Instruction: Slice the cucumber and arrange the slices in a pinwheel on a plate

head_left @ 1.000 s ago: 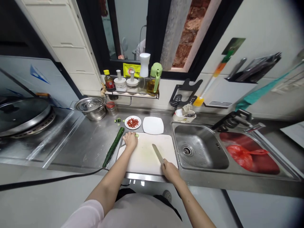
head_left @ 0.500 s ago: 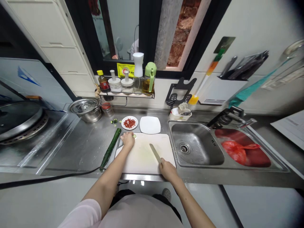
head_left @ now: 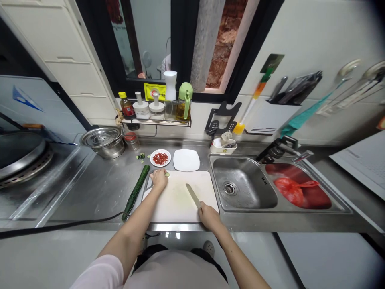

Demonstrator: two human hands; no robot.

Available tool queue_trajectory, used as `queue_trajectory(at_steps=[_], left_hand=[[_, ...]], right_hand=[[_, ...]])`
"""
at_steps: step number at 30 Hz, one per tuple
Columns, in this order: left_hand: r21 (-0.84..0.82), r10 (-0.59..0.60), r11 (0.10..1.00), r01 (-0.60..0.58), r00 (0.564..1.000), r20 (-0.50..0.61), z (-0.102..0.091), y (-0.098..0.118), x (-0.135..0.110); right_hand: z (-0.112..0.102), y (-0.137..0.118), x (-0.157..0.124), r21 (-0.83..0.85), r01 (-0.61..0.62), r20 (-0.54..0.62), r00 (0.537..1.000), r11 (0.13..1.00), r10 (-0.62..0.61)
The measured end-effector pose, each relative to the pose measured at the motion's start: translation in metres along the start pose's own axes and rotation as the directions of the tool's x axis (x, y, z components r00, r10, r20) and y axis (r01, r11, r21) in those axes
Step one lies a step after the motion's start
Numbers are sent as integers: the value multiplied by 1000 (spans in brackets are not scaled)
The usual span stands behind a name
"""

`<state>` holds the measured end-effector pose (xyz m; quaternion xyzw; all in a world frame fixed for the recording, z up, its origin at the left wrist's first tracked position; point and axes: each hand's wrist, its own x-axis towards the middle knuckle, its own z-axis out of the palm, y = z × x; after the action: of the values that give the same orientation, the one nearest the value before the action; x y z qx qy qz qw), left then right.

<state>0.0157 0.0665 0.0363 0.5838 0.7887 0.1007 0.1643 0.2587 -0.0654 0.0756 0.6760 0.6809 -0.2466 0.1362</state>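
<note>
My left hand (head_left: 159, 179) is at the far left corner of the white cutting board (head_left: 177, 204), its fingers curled over a pale green cucumber piece (head_left: 167, 174) that shows at its right side. Most of that piece is hidden under the hand. My right hand (head_left: 209, 216) grips the handle of a kitchen knife (head_left: 193, 194), whose blade points forward and left over the board. A long dark green cucumber (head_left: 136, 192) lies left of the board. Beyond the board sit a white plate of chopped red pieces (head_left: 160, 157) and a bare white square plate (head_left: 186, 160).
Green scraps (head_left: 142, 156) lie by the round plate. A lidded steel pot (head_left: 110, 146) and a red-capped jar (head_left: 131, 141) stand at the back left. A double sink (head_left: 245, 180) is on the right, with a red bag (head_left: 291, 190). A seasoning rack (head_left: 156, 122) hangs behind.
The whole view has shifted slightly, with the scene sitting a little further left. Both hands and the knife keep nearly the same places over the board.
</note>
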Motion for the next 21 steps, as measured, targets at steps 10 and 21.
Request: queue_trajectory(at_steps=[10,21], left_hand=[[-192,42,981,-12,987,156,-4,16,-38],[-48,99,995,-93,986,136,14,14,-66]], right_hand=[[-2,-3,-3,-22,5,-11,1000,1000,-6],[-3,1,-7,-55,21,-67,997,998,-25]])
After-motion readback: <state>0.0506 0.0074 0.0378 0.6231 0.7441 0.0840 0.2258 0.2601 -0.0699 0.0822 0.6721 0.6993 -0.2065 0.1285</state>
